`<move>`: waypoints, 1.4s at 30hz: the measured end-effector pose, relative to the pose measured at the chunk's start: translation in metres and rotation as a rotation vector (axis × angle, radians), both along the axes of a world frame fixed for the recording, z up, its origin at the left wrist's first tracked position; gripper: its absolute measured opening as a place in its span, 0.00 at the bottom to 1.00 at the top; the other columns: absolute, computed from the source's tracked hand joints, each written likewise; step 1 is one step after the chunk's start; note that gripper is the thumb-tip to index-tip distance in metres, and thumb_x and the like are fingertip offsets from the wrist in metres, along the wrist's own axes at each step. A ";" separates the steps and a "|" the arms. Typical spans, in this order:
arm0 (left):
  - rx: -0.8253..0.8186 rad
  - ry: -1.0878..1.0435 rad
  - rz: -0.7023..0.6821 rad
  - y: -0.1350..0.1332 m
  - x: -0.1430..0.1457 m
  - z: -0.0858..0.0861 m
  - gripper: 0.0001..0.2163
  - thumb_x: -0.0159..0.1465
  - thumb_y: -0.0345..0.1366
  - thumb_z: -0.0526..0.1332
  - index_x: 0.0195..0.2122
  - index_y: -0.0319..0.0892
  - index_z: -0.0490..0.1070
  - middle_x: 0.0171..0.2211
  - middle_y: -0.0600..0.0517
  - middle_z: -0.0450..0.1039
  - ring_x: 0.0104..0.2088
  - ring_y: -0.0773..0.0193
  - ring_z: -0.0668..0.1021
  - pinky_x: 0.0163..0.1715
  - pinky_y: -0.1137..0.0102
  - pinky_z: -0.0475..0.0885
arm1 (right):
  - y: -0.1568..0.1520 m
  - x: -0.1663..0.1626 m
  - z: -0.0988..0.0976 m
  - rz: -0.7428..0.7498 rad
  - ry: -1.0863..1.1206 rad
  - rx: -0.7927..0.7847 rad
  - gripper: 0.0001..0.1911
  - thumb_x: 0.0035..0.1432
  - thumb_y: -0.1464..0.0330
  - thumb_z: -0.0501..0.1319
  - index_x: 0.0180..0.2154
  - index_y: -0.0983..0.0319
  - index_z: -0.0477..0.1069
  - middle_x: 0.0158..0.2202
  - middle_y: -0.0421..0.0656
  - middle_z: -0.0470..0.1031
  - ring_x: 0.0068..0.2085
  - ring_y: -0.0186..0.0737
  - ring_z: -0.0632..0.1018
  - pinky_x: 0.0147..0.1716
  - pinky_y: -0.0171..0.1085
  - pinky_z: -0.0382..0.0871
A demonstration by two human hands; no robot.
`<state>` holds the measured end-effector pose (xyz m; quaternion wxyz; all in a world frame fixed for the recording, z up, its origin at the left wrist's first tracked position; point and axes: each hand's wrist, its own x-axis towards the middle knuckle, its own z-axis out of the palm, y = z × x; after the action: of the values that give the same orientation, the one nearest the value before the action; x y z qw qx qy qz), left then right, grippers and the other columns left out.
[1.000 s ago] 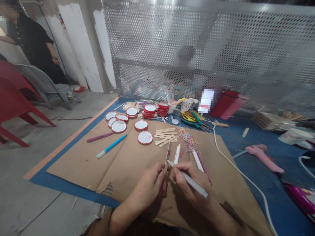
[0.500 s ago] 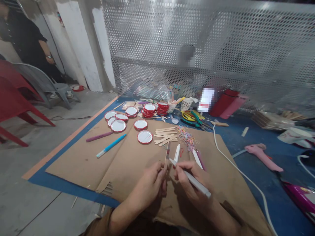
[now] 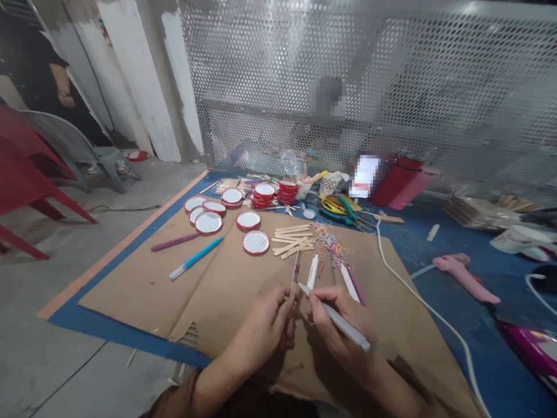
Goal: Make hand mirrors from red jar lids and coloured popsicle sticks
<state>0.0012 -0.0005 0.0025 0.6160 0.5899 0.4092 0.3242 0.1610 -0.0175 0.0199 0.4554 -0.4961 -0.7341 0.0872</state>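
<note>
Left hand (image 3: 266, 322): pinches slim flat wooden stick (image 3: 295, 274), reddish marking, above brown cardboard sheet (image 3: 226, 296). Right hand (image 3: 342, 319): grips light-grey marker (image 3: 348, 327), tip at stick. Red-rimmed round lids (image 3: 256, 242): shallow, white insides up, some stacked. White mesh-patterned cup (image 3: 331, 184): upright, behind lids, contents indiscernible.

- Held pen (image 3: 347, 329): pale grey
- Held stick (image 3: 293, 288): tan, with a reddish patch
- Lids (image 3: 256, 242): white faces, red rims
- Marker (image 3: 198, 257): bright blue, paler end
- Cardboard (image 3: 226, 307): plain brown
- Desk (image 3: 487, 348): blue
- Rubber bands (image 3: 329, 241): mixed pastels
- Panel (image 3: 270, 64): silvery, hole-dotted
</note>
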 end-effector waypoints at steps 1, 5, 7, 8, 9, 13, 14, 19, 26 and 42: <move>-0.001 -0.005 0.005 0.000 0.000 0.000 0.15 0.70 0.47 0.48 0.38 0.42 0.65 0.17 0.58 0.64 0.17 0.69 0.67 0.20 0.75 0.62 | 0.000 0.000 0.000 -0.013 0.013 -0.011 0.06 0.64 0.68 0.56 0.34 0.60 0.69 0.23 0.39 0.74 0.22 0.33 0.75 0.22 0.32 0.70; 0.006 -0.010 0.016 0.000 0.000 0.000 0.15 0.69 0.48 0.49 0.36 0.43 0.65 0.16 0.58 0.64 0.16 0.69 0.67 0.20 0.75 0.62 | -0.001 -0.001 0.000 -0.019 0.044 -0.021 0.07 0.65 0.67 0.55 0.34 0.60 0.69 0.23 0.39 0.74 0.22 0.34 0.76 0.23 0.32 0.71; 0.012 -0.014 0.014 0.000 0.000 0.000 0.14 0.69 0.48 0.49 0.37 0.43 0.65 0.16 0.58 0.64 0.17 0.69 0.67 0.21 0.75 0.62 | -0.002 -0.002 0.001 0.002 0.014 0.001 0.07 0.64 0.67 0.56 0.34 0.60 0.70 0.24 0.39 0.75 0.23 0.34 0.77 0.23 0.31 0.70; 0.011 -0.014 0.013 0.000 0.000 0.000 0.14 0.69 0.48 0.49 0.37 0.42 0.65 0.16 0.58 0.64 0.17 0.69 0.67 0.21 0.75 0.63 | -0.001 -0.002 0.002 0.010 -0.005 0.009 0.06 0.64 0.68 0.56 0.33 0.60 0.70 0.24 0.39 0.75 0.22 0.33 0.76 0.22 0.31 0.70; 0.009 -0.014 0.013 0.000 0.000 0.001 0.14 0.69 0.48 0.49 0.38 0.42 0.65 0.16 0.58 0.64 0.17 0.69 0.68 0.21 0.75 0.63 | -0.001 -0.002 0.003 0.012 -0.017 0.012 0.07 0.64 0.68 0.56 0.33 0.60 0.70 0.23 0.39 0.75 0.21 0.33 0.75 0.22 0.31 0.69; 0.000 -0.011 0.018 0.000 0.000 0.003 0.16 0.68 0.49 0.49 0.39 0.42 0.65 0.16 0.58 0.63 0.17 0.69 0.68 0.20 0.75 0.63 | 0.000 0.000 0.001 -0.044 -0.001 -0.006 0.07 0.65 0.67 0.55 0.33 0.60 0.68 0.21 0.38 0.72 0.21 0.33 0.74 0.22 0.32 0.69; -0.004 -0.012 0.022 -0.001 0.000 0.003 0.16 0.68 0.49 0.49 0.39 0.42 0.65 0.16 0.58 0.64 0.17 0.69 0.67 0.20 0.76 0.63 | 0.000 0.001 0.000 -0.055 0.007 -0.005 0.07 0.65 0.67 0.54 0.34 0.60 0.68 0.21 0.38 0.72 0.21 0.34 0.74 0.22 0.32 0.69; -0.032 -0.023 0.057 -0.001 0.001 0.003 0.16 0.67 0.50 0.49 0.41 0.41 0.63 0.17 0.59 0.64 0.17 0.69 0.68 0.19 0.75 0.65 | 0.002 0.004 -0.006 -0.057 -0.030 0.091 0.05 0.65 0.70 0.55 0.39 0.60 0.69 0.30 0.41 0.76 0.29 0.36 0.78 0.29 0.34 0.72; -0.057 -0.081 0.119 -0.002 0.000 0.003 0.16 0.67 0.51 0.52 0.35 0.42 0.62 0.19 0.57 0.67 0.17 0.70 0.68 0.20 0.75 0.65 | 0.028 0.034 0.002 -0.157 -0.133 0.067 0.09 0.65 0.66 0.56 0.46 0.59 0.69 0.39 0.44 0.78 0.39 0.41 0.80 0.39 0.39 0.73; 0.321 0.261 0.100 0.008 -0.015 -0.001 0.08 0.64 0.36 0.51 0.27 0.43 0.61 0.30 0.51 0.68 0.33 0.63 0.68 0.36 0.68 0.62 | 0.122 0.054 0.016 -0.054 -0.666 -0.140 0.17 0.64 0.66 0.52 0.50 0.61 0.72 0.48 0.50 0.78 0.47 0.46 0.78 0.47 0.43 0.70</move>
<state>-0.0141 0.0073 0.0010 0.4389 0.6964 0.4575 0.3363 0.2147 0.1045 0.0358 0.1579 -0.5467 -0.8212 -0.0417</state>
